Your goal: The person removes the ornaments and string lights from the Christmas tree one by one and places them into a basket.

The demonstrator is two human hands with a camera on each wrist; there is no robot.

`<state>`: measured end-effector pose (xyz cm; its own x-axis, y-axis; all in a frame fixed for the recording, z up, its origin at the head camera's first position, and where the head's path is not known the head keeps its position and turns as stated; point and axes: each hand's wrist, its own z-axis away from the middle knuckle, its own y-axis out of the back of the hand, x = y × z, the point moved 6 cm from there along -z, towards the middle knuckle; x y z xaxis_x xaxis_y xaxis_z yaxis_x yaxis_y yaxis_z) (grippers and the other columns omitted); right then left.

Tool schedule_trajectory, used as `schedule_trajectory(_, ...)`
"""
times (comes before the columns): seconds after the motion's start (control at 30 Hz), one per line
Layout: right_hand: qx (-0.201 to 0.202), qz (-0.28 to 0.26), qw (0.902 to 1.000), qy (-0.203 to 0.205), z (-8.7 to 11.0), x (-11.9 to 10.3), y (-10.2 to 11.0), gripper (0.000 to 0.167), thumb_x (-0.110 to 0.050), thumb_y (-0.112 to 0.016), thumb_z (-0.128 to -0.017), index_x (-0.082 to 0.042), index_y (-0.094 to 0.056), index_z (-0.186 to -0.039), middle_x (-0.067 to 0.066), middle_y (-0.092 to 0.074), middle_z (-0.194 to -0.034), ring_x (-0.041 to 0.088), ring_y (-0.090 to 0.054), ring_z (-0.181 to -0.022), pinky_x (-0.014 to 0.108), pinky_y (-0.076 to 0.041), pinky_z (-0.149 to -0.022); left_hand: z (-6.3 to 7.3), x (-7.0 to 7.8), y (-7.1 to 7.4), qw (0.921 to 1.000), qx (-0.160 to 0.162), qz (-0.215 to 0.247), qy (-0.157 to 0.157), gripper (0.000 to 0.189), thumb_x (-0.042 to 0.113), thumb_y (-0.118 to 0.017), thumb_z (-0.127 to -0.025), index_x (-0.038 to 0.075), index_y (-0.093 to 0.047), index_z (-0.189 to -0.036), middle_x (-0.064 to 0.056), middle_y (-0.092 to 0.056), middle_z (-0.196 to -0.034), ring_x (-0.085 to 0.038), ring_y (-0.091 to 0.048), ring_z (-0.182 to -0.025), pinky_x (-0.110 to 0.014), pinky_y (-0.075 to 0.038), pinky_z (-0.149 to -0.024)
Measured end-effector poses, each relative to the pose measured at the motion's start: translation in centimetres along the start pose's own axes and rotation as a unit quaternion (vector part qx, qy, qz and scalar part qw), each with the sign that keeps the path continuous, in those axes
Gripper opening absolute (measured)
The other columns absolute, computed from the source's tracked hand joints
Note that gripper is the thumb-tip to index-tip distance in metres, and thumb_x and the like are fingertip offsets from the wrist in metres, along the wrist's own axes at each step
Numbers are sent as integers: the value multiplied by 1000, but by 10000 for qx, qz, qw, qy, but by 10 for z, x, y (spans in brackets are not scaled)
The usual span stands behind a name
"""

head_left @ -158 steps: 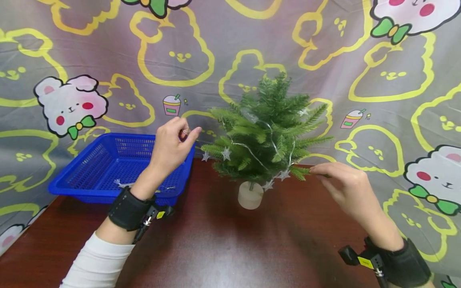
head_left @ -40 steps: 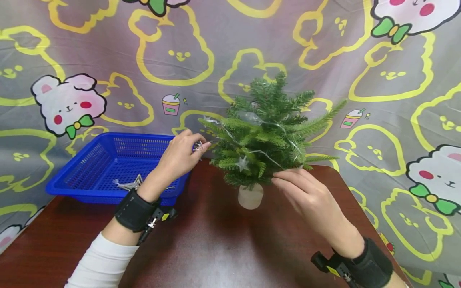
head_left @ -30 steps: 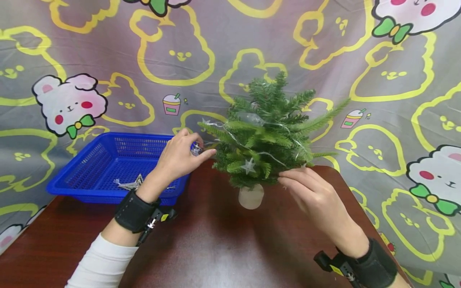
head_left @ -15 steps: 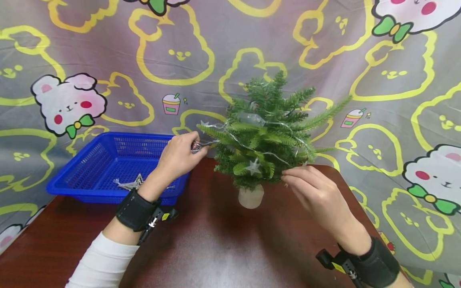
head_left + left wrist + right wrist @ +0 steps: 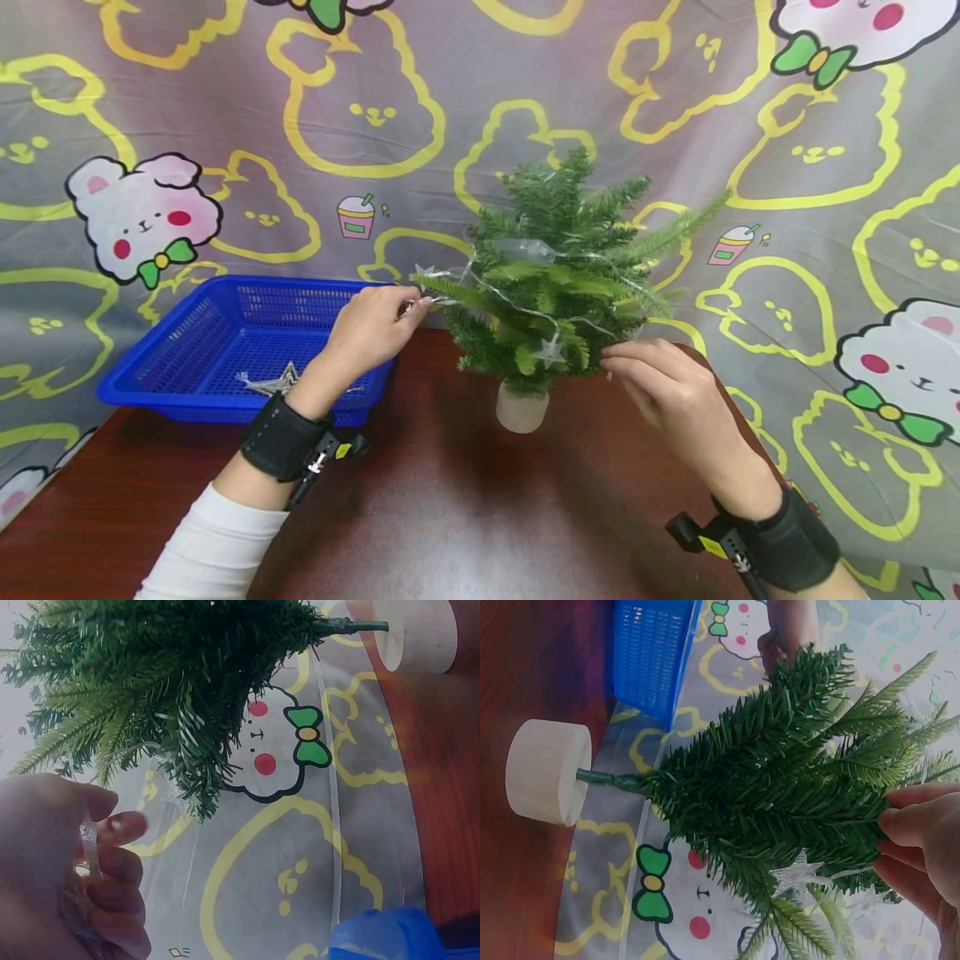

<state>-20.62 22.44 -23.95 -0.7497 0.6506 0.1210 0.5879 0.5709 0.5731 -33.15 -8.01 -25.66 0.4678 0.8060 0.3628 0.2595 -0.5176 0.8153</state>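
A small artificial Christmas tree stands on a round pale wooden base. A clear string of star lights winds across its branches, with one star hanging at the lower front. My left hand is at the tree's left side. Its curled fingers hold the loose bundled end of the string lights, partly hidden in the palm. My right hand is at the lower right of the tree, thumb and fingers pinching a branch tip. In the right wrist view, another star hangs near those fingers.
A blue plastic basket stands on the table at the left, behind my left forearm. A silver star ornament lies in it. The brown table ends at a patterned cloth backdrop close behind the tree.
My right hand went from an outer right branch to the lower front, then drifted right lately. The tree has turned with it, its front star shifting right. My left hand keeps the bundle.
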Motion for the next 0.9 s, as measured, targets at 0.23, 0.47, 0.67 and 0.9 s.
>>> schedule_trajectory(0.23, -10, 14, 10000, -84, 3, 9, 1, 31, -23, -50, -104, -5, -76, -98, 8, -74, -101, 21, -68, -87, 31, -50, -78, 4, -3, 3, 9990, 222, -299, 247, 57, 59, -62, -88, 17, -34, -63, 2, -29, -64, -16, -28, -55, -28, -16, -48)
schedule_trajectory(0.47, -7, 18, 10000, -48, 4, 13, 1, 31, -21, -50, -104, -4, -76, -97, 9, -74, -99, 21, -68, -86, 31, -50, -78, 5, -2, 9, 9971, 671, -330, 167, 59, 58, -60, -91, 18, -31, -58, 3, -29, -62, -16, -29, -52, -29, -17, -46)
schedule_trajectory(0.67, -13, 32, 9999, -113, 6, 18, 1, 32, -23, -50, -104, -5, -76, -98, 8, -75, -100, 22, -69, -89, 26, -50, -85, 3, -1, 10, 9970, 757, -136, 61, 47, 34, -60, -95, 17, -41, -55, 2, -39, -59, -19, -40, -53, -31, -25, -46)
schedule_trajectory(0.9, 18, -39, 9998, -186, 8, 20, 1, 32, -24, -50, -104, -5, -76, -98, 10, -74, -101, 24, -69, -92, 15, -43, -98, 1, -4, 6, 9989, 383, 178, 180, 29, 21, -46, -102, 10, -70, -91, -5, -62, -70, -24, -55, -64, -37, -42, -56)
